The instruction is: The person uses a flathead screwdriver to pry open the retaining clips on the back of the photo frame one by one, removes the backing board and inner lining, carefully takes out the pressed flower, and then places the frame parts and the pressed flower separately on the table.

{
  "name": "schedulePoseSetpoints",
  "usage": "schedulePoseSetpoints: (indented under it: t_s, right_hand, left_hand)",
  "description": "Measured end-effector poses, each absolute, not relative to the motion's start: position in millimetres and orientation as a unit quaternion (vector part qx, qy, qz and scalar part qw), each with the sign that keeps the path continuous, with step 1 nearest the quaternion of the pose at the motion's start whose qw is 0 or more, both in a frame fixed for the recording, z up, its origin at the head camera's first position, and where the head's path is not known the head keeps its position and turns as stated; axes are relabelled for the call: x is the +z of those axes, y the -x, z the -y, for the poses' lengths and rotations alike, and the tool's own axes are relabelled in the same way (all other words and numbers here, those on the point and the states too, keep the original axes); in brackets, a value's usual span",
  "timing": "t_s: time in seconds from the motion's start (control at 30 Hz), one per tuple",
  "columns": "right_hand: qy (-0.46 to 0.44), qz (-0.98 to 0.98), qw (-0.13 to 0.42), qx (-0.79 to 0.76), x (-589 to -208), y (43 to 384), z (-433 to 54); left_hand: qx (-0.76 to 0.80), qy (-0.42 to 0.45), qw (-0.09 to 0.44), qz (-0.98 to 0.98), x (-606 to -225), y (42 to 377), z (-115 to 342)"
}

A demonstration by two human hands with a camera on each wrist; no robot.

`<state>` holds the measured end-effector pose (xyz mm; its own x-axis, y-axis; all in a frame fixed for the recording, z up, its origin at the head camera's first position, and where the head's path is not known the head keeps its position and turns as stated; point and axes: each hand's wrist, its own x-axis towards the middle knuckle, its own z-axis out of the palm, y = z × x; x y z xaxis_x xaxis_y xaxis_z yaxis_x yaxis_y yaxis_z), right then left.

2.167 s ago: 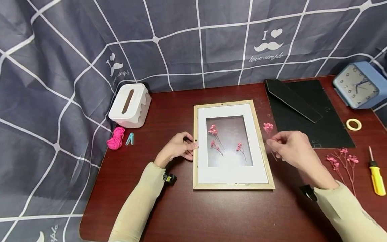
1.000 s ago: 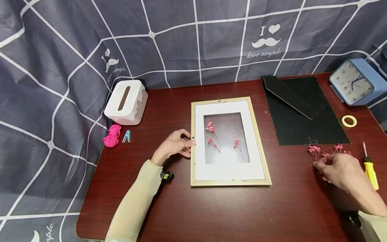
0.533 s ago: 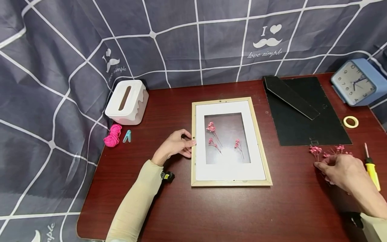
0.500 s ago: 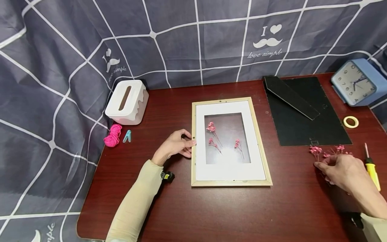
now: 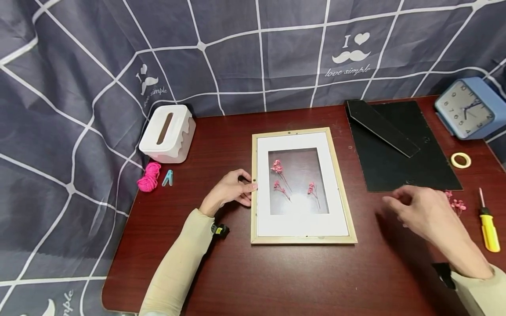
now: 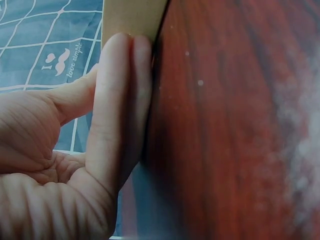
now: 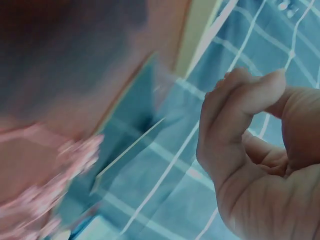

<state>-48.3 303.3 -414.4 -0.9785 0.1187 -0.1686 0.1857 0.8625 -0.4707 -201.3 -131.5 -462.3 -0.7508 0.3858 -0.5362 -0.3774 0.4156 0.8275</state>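
My left hand (image 5: 232,189) steadies the left edge of a light wooden picture frame (image 5: 303,240), its thumb on the rim. In the left wrist view the fingers (image 6: 112,100) lie against the frame's side (image 6: 131,20). Inside the white mat (image 5: 302,226) are three pink dried flower sprigs, one at upper left (image 5: 277,167), one below it (image 5: 279,188) and one at right (image 5: 312,189). My right hand (image 5: 424,210) is over the table right of the frame, fingers curled toward the thumb, nothing visible between them. It partly covers more pink flowers (image 5: 458,205), blurred in the right wrist view.
A black backing board (image 5: 411,173) with a stand leg lies behind the right hand. Beyond are a blue clock (image 5: 466,109), a tape roll (image 5: 460,160) and a yellow screwdriver (image 5: 490,232). At left are a tissue box (image 5: 168,134), pink yarn (image 5: 149,177) and a teal clip (image 5: 168,177).
My right hand carried a pink sprig from beside the frame to the other flowers at right, then moved back left with no sprig visible in it. My left hand stayed at the frame.
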Motion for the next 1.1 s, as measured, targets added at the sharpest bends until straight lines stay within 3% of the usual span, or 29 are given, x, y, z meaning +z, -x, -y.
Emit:
schedulePoseSetpoints:
  t_s: [0.3, 0.6, 0.87, 1.1]
  right_hand:
    - [0.029, -0.955, 0.033, -0.294, -400, 89, -232]
    - [0.103, -0.944, 0.081, -0.303, -400, 126, -165]
    - [0.149, -0.941, 0.112, -0.281, -418, 159, -136]
    - [0.149, -0.938, 0.148, -0.278, -481, 201, -138]
  left_hand:
    - [0.541, -0.003, 0.356, -0.762, -463, 202, 130]
    - [0.541, 0.0, 0.353, -0.763, -462, 201, 132]
    - [0.541, 0.003, 0.356, -0.762, -462, 202, 131]
    - [0.541, 0.01, 0.359, -0.761, -461, 202, 130]
